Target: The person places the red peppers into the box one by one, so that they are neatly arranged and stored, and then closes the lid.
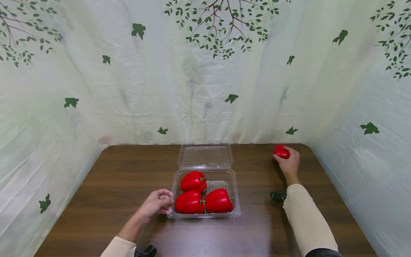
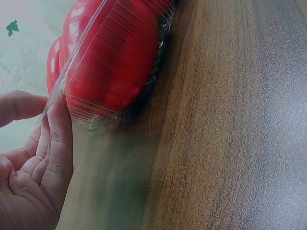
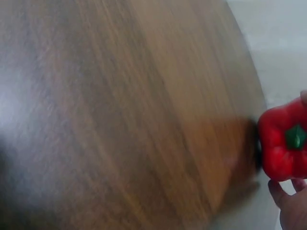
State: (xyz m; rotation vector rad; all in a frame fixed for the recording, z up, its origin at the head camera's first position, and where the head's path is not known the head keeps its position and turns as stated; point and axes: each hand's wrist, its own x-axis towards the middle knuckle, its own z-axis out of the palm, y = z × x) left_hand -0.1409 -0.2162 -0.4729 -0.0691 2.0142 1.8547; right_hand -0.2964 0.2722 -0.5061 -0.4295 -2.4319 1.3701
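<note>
Three red bell peppers with green stems lie in a clear plastic clamshell box (image 1: 237, 200): one bell pepper (image 1: 192, 181) at the back left, one (image 1: 188, 202) at the front left, one (image 1: 218, 201) at the front right. My left hand (image 1: 157, 204) pinches the box's left rim between thumb and fingers, as the left wrist view shows close up. At the table's far right, my right hand (image 1: 290, 162) grips another red bell pepper (image 1: 281, 151) by its sides. In the right wrist view that bell pepper (image 3: 280, 158) turns its green stem to the camera.
The box's lid (image 1: 205, 156) lies folded back toward the table's far edge. Brown wood-grain tabletop (image 1: 128, 171) spreads around the box. A white curtain (image 1: 205, 78) with green leaf prints hangs behind and on both sides.
</note>
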